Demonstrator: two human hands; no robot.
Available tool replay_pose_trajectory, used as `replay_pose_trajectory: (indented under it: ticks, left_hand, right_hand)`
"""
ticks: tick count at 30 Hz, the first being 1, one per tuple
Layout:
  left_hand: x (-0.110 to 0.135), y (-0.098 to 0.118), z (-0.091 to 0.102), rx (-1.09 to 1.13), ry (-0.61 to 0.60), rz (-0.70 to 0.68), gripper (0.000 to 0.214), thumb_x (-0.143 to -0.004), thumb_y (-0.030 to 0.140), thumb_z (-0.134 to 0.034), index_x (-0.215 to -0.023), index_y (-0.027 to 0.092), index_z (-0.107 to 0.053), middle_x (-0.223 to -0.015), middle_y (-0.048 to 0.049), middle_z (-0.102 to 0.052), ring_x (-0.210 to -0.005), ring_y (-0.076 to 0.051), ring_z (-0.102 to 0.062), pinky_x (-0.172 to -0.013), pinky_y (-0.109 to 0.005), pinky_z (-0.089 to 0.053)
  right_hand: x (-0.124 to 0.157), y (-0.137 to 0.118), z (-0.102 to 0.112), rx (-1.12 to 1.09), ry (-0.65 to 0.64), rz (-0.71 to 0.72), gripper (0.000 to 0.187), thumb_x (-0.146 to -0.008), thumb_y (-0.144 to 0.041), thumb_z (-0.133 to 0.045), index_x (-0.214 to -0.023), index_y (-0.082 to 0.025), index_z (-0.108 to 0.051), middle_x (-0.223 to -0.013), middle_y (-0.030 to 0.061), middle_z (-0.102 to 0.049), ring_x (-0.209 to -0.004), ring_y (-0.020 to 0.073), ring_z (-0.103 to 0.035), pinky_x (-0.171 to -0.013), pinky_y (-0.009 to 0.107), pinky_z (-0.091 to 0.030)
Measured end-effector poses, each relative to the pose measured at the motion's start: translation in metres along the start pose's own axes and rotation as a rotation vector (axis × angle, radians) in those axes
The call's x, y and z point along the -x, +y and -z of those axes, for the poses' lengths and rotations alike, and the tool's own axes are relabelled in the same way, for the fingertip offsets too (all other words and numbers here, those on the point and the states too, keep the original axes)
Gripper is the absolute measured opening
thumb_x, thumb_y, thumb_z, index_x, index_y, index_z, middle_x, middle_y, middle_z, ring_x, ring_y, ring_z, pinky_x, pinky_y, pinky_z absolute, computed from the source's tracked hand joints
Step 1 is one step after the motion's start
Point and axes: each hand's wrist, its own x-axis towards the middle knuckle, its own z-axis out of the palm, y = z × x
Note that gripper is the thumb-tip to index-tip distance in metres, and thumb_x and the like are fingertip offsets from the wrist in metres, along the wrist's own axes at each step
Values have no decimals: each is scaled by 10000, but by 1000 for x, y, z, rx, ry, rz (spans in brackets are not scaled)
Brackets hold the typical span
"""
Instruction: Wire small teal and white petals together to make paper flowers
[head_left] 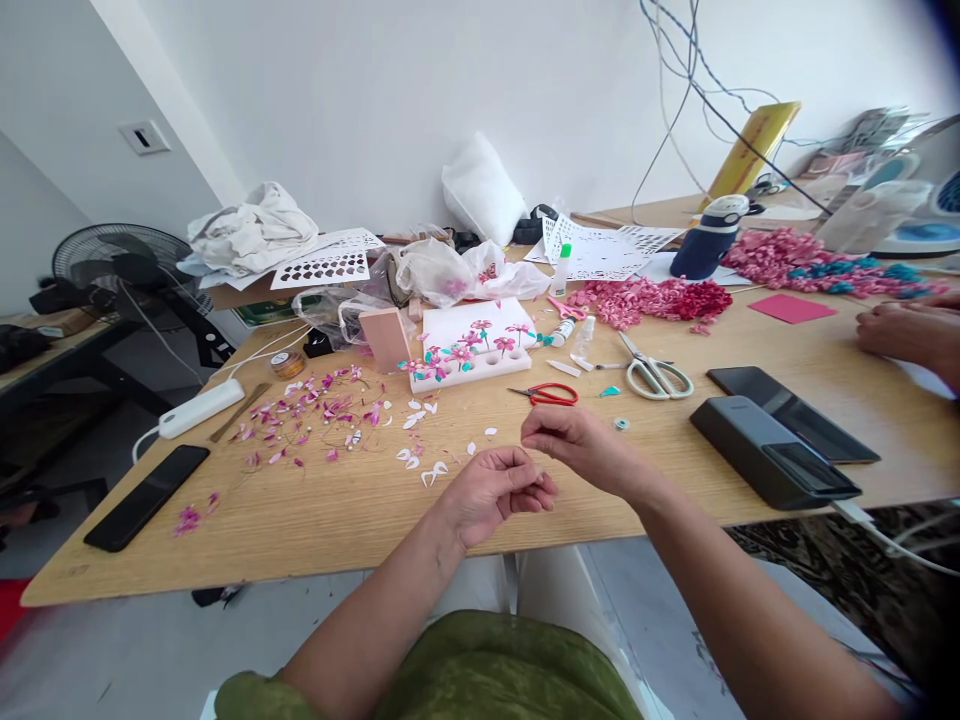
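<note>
Light wooden desk [337, 520], white wall behind, heavy clutter. Left hand [499, 490] and right hand [577, 440] hover close together at the near edge, fingers curled shut and tips pinched, probably on something fine. It is too small to make out. White paper petal cut-outs [431, 472] lie just beyond the left hand, with small red-handled scissors [550, 394] near the right, probably kept within reach. Another person's hand [911, 335] is cut off at the right.

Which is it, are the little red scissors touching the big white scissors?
Apart. The head view shows a plain strip of bare table between the red scissors and the white scissors.
</note>
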Motion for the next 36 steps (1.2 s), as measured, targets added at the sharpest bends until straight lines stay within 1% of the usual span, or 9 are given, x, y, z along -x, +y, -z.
replay_pose_trajectory:
  ticks: [3,4,7,10,14,18,22,29,36]
  left_hand:
    - [-3,-2,0,115,138,-121,172,-656,255,-653,-644,114,-554,-698,-30,-635,-570,-55,-564,-544,-149,-416]
    - [-4,-2,0,138,180,-157,166,-656,249,-654,-649,113,-560,-700,-28,-635,-571,-51,-558,-533,-144,-407]
    - [-7,-2,-3,167,249,-234,152,-659,240,-652,-673,109,-576,-701,-27,-633,-575,-47,-546,-509,-140,-384]
    - [-8,-2,-8,168,257,-259,147,-664,235,-647,-665,107,-576,-694,-29,-628,-582,-53,-541,-510,-148,-375]
    - [-6,0,-13,131,263,-267,155,-660,246,-647,-653,108,-578,-704,-39,-629,-585,-66,-536,-515,-167,-368]
    - [-4,2,-15,34,283,-286,166,-670,265,-632,-646,109,-583,-656,-40,-615,-549,-70,-512,-509,-184,-354]
    - [-5,1,-13,-77,296,-321,175,-680,284,-616,-646,114,-591,-602,-31,-596,-518,-70,-475,-509,-196,-348]
    - [-4,-1,-12,-214,291,-326,168,-701,276,-586,-636,121,-588,-560,-20,-579,-517,-82,-479,-525,-211,-361]
    - [-1,0,-18,-100,281,-257,189,-669,297,-619,-619,118,-581,-597,-28,-573,-552,-82,-486,-513,-198,-344]
  right_hand:
    - [18,-3,0,110,363,-100,89,-781,-194,-462,-775,-171,-548,-843,41,-575,-583,105,-502,-573,243,-404]
    - [26,-7,0,153,427,-109,87,-779,-197,-470,-804,-175,-549,-875,45,-578,-551,97,-492,-563,245,-403]
    - [44,-22,-7,207,361,-15,139,-792,-197,-463,-908,-189,-540,-937,59,-582,-609,110,-532,-566,230,-412]
    - [51,-27,-21,317,287,-6,209,-810,-174,-422,-999,-208,-505,-1001,65,-575,-666,129,-564,-554,229,-411]
    - [47,-21,-29,405,280,-72,132,-826,-197,-407,-877,-199,-530,-816,41,-596,-644,144,-566,-524,230,-386]
    - [44,-20,-23,331,207,-104,160,-832,-231,-427,-752,-197,-561,-710,24,-576,-627,140,-555,-529,228,-381]
    - [43,-23,-18,148,150,-137,133,-804,-212,-480,-732,-202,-592,-703,8,-590,-628,123,-550,-568,220,-402]
    - [35,-28,-10,101,202,-111,192,-798,-176,-464,-641,-186,-575,-656,7,-537,-600,117,-515,-558,223,-385]
    - [29,-21,-18,167,339,-101,175,-797,-149,-435,-658,-194,-533,-648,-1,-550,-562,112,-503,-517,219,-374]
